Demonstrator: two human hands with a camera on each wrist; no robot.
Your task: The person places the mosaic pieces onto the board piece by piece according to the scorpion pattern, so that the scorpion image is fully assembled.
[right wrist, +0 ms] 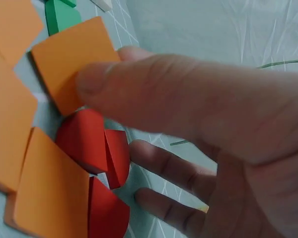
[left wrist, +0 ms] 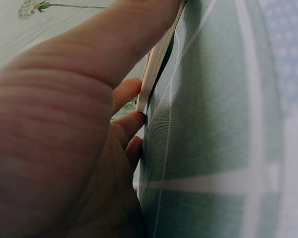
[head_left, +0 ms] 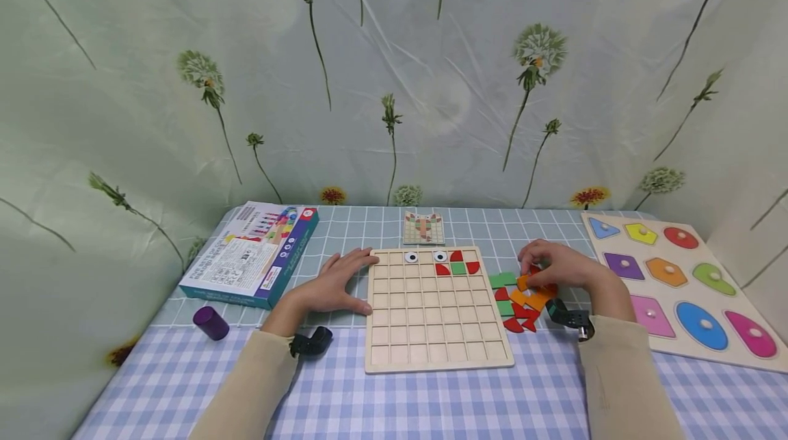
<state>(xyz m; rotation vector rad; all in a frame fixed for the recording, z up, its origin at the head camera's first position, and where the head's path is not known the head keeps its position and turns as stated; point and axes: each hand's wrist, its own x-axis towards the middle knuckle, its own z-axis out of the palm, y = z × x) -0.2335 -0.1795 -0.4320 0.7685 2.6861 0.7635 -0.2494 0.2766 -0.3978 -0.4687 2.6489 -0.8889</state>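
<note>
A wooden grid board (head_left: 437, 317) lies in the middle of the table. Two eye pieces (head_left: 411, 257) and several red and green pieces (head_left: 458, 267) sit in its top rows. My left hand (head_left: 332, 286) rests at the board's left edge, fingertips and thumb touching it; the left wrist view shows them along the board's side (left wrist: 156, 64). Over a pile of loose orange, red and green pieces (head_left: 517, 300), right of the board, is my right hand (head_left: 560, 265). In the right wrist view its thumb and index finger pinch an orange square piece (right wrist: 64, 54).
A small pattern card (head_left: 423, 228) lies behind the board. To the left are a puzzle box (head_left: 246, 255) and a purple cylinder (head_left: 211, 323). On the right lies a board of knobbed shapes (head_left: 683, 289). A floral curtain (head_left: 431, 84) hangs behind the table.
</note>
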